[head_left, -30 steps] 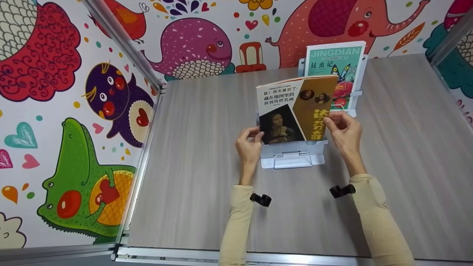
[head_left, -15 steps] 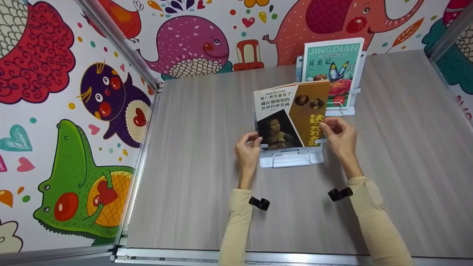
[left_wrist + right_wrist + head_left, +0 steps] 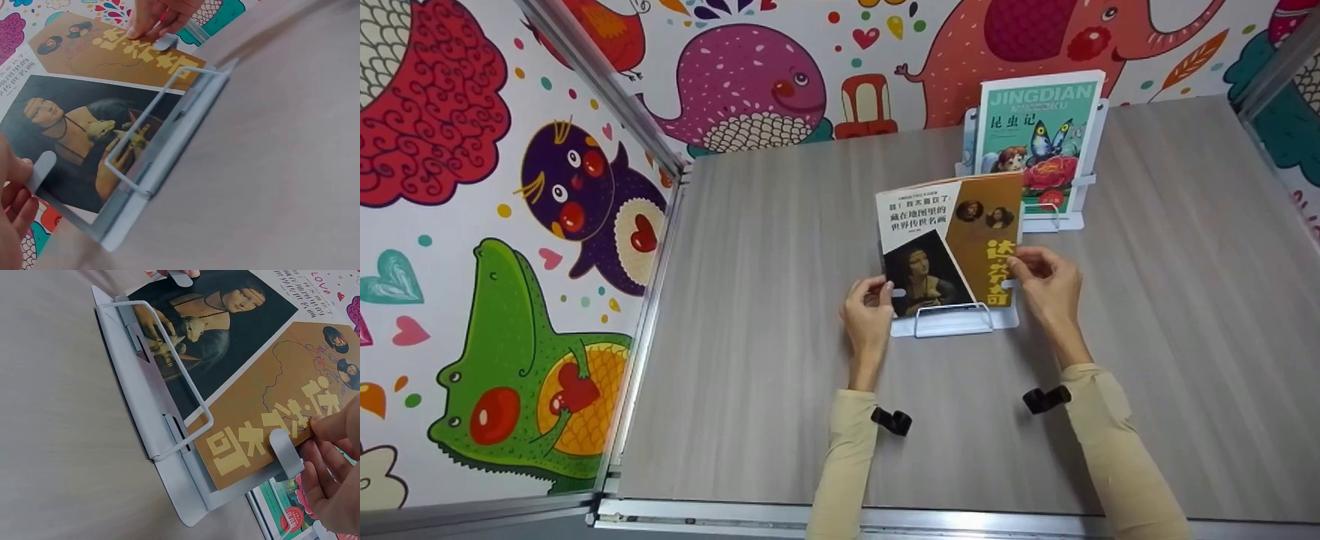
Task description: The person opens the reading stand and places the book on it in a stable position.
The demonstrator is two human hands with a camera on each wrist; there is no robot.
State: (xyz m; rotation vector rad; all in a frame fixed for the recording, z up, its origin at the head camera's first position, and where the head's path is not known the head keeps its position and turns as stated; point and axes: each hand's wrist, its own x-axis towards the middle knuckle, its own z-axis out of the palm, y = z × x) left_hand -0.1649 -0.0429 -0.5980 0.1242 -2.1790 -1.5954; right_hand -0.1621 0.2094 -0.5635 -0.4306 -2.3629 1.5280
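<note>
A book (image 3: 979, 232) with a white and brown cover and a painted portrait stands tilted back in a white metal book stand (image 3: 1005, 321). Its lower edge sits behind the stand's wire bar (image 3: 185, 377), and small side tabs (image 3: 42, 170) overlap the cover's edges. My left hand (image 3: 868, 321) pinches the book's left edge beside one tab. On the opposite edge, my right hand (image 3: 1051, 289) holds the book, thumb on the cover and other fingers partly hidden behind it.
Behind and to the right, a green book (image 3: 1035, 142) leans in a second white stand (image 3: 1084, 180). Both stand on a wood-grain table (image 3: 750, 315) with a metal front rail (image 3: 720, 513). Illustrated panels (image 3: 585, 315) rise at the left and back.
Both hands have lowered the book into the stand. Its bottom edge, earlier above the wire bar, now lies behind it, and more of the green book shows.
</note>
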